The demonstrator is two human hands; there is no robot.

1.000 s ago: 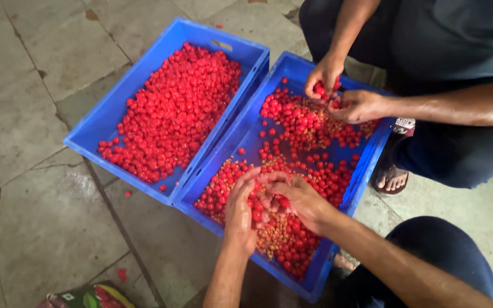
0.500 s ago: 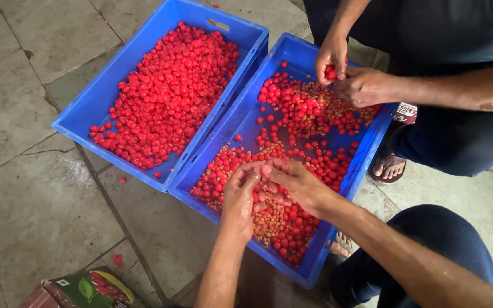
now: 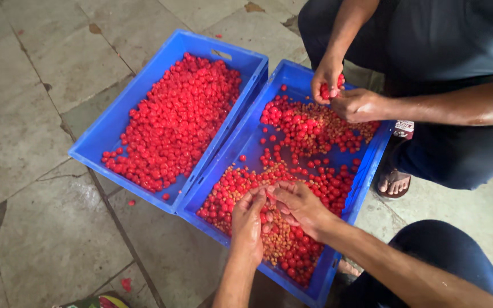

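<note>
A small red berry (image 3: 270, 193) sits pinched between the fingertips of both hands, just above the near half of the right-hand blue crate (image 3: 366, 177). The left hand (image 3: 247, 222) has its grip together on the berry, and the right hand (image 3: 299, 206) meets it from the other side, thumb and forefinger pressed to the same fruit. Against the picture from half a second ago, the two hands have kept their place over the crate while the view has tilted slightly, so the crates sit a little lower.

Loose red berries and pale brown seeds (image 3: 278, 239) lie mixed under the hands; palms hide what is beneath them. The left-hand blue crate (image 3: 112, 128) holds only red berries (image 3: 175, 120). Across the crate a second person's hands (image 3: 343, 94) hold a few berries together; their body is cut off at the top edge. A sandalled foot (image 3: 394, 181) shows beside the crate. Both crates rest on a grey stone-tiled floor (image 3: 41, 74), with stray berries beside them.
</note>
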